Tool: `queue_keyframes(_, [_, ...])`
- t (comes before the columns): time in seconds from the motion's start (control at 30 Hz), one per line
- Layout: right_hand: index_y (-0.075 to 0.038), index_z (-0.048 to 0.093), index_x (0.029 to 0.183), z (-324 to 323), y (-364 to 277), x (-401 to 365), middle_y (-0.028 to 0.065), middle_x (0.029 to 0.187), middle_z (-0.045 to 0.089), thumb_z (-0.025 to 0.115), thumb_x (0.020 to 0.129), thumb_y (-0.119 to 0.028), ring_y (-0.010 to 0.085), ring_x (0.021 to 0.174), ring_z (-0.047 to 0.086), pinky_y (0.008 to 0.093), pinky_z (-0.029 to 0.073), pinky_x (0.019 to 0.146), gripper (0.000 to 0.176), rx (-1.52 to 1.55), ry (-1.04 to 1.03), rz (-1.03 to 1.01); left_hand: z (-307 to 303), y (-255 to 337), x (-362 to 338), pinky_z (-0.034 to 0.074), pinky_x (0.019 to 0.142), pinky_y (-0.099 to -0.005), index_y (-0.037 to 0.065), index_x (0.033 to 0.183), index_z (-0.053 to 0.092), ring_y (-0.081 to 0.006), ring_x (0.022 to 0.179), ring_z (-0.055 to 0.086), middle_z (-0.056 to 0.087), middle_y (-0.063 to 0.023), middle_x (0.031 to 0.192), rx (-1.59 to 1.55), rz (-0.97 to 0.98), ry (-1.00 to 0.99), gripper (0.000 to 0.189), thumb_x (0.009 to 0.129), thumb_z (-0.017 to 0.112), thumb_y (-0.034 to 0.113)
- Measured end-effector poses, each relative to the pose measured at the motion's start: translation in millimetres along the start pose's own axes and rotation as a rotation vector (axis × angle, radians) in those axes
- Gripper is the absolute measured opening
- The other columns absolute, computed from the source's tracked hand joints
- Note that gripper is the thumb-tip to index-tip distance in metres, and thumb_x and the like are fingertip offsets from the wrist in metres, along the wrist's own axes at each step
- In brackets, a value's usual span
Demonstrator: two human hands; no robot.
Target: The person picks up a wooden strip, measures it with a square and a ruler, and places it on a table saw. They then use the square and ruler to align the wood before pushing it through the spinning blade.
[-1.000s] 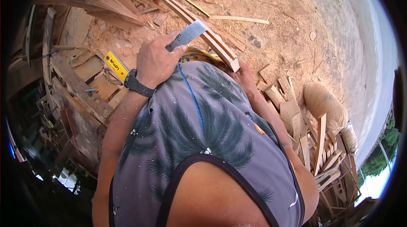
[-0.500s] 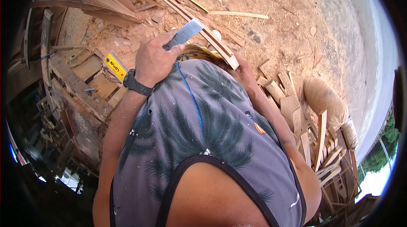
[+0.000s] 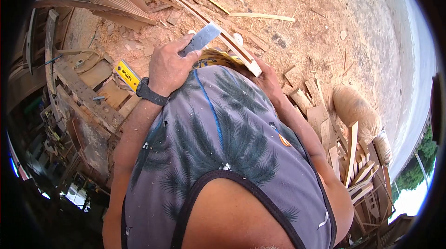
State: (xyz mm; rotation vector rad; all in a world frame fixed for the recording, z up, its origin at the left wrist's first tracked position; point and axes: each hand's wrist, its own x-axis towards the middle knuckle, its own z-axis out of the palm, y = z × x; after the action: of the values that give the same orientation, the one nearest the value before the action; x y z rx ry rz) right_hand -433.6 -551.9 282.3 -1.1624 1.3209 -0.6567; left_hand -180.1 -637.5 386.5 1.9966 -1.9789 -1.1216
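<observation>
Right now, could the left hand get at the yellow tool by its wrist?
Probably, but not freely. The yellow tool lies exposed beside the wrist of the left hand, yet its fingers are closed round a flat metal blade, which would need setting down first.

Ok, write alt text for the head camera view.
Seen from above, a person's left hand, wearing a black watch, grips a flat metal blade, while the right hand is at the end of a long wooden strip. Wood offcuts litter the sawdust-covered ground.
</observation>
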Motion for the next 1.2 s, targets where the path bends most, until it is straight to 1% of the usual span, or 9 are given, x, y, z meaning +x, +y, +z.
queue_keyframes(0.27, [-0.011,0.051,0.138,8,-12,14,0.0183,0.13,0.059,0.074,0.085,-0.021,0.0253,0.119,0.058,0.033,0.044,0.099,0.059,-0.096,-0.063,0.0,-7,-16,-6,0.052,0.078,-0.0358,0.005,0.118,0.066,-0.0312,0.088,0.069,0.068,-0.0223,0.097,-0.018,-0.019,0.1,0.042,0.081,0.071,0.024])
queue_keyframes(0.37, [-0.016,0.048,0.141,11,-27,35,0.0172,0.121,0.065,0.073,0.084,-0.017,0.0232,0.111,0.064,0.0323,0.048,0.091,0.062,-0.148,-0.131,0.263,-9,-33,-14,0.052,0.079,-0.0379,0.005,0.12,0.065,-0.0346,0.089,0.068,0.068,-0.0234,0.096,0.009,0.003,0.16,0.044,0.081,0.07,0.027])
queue_keyframes(0.43, [-0.016,0.049,0.141,20,-15,52,0.0175,0.112,0.068,0.071,0.084,-0.016,0.0238,0.101,0.067,0.034,0.05,0.086,0.061,-0.272,-0.092,0.127,-12,-47,-24,0.053,0.079,-0.0436,0.009,0.118,0.067,-0.0374,0.091,0.066,0.068,-0.0214,0.097,-0.075,-0.2,0.102,0.045,0.08,0.07,0.033])
queue_keyframes(0.5, [-0.015,0.049,0.141,28,-22,71,0.0177,0.108,0.069,0.071,0.084,-0.016,0.0242,0.098,0.067,0.0345,0.05,0.084,0.06,-0.347,-0.118,0.055,-13,-71,-35,0.053,0.079,-0.0435,0.009,0.118,0.067,-0.0375,0.091,0.066,0.068,-0.0213,0.097,-0.122,-0.23,0.15,0.045,0.08,0.07,0.034])
queue_keyframes(0.57, [-0.013,0.051,0.138,43,-44,89,0.0179,0.104,0.07,0.07,0.084,-0.017,0.025,0.094,0.068,0.0353,0.05,0.082,0.057,-0.326,-0.201,0.322,-17,-100,-48,0.053,0.078,-0.0429,0.009,0.118,0.066,-0.0382,0.09,0.066,0.068,-0.0216,0.096,-0.191,-0.256,0.202,0.046,0.08,0.069,0.034])
queue_keyframes(0.7, [-0.012,0.059,0.129,82,-22,137,0.0177,0.1,0.07,0.069,0.085,-0.021,0.0261,0.092,0.068,0.0369,0.05,0.081,0.046,-0.462,-0.254,0.126,-44,-156,-69,0.051,0.083,-0.036,0.0,0.121,0.062,-0.033,0.098,0.067,0.066,-0.0242,0.107,-0.349,-0.356,0.176,0.051,0.082,0.07,0.032])
queue_keyframes(0.87, [-0.014,0.059,0.129,156,-41,221,0.0218,0.097,0.069,0.072,0.081,-0.034,0.0359,0.093,0.067,0.0405,0.052,0.08,0.054,-0.749,-0.415,-0.099,-67,-237,-103,0.052,0.078,-0.0359,0.002,0.118,0.064,-0.0311,0.09,0.068,0.068,-0.0215,0.099,-0.475,-0.414,0.318,0.043,0.084,0.069,0.028])
queue_keyframes(1.03, [-0.022,0.054,0.134,263,-96,325,0.0178,0.098,0.069,0.07,0.081,-0.041,0.0351,0.088,0.068,0.0437,0.054,0.078,0.058,-1.178,-0.818,-0.355,-90,-310,-147,0.051,0.067,-0.0398,0.006,0.109,0.065,-0.0331,0.076,0.065,0.066,-0.016,0.08,-0.504,-0.506,0.525,0.032,0.084,0.067,0.026])
queue_keyframes(1.2, [-0.028,0.057,0.133,384,-170,404,0.0094,0.114,0.068,0.075,0.078,-0.036,0.0293,0.104,0.065,0.0432,0.05,0.087,0.058,-1.508,-1.13,-0.49,-114,-354,-182,0.05,0.066,-0.0378,0.002,0.105,0.066,-0.0319,0.076,0.067,0.067,-0.0164,0.082,-0.495,-0.678,0.588,0.032,0.084,0.07,0.026])
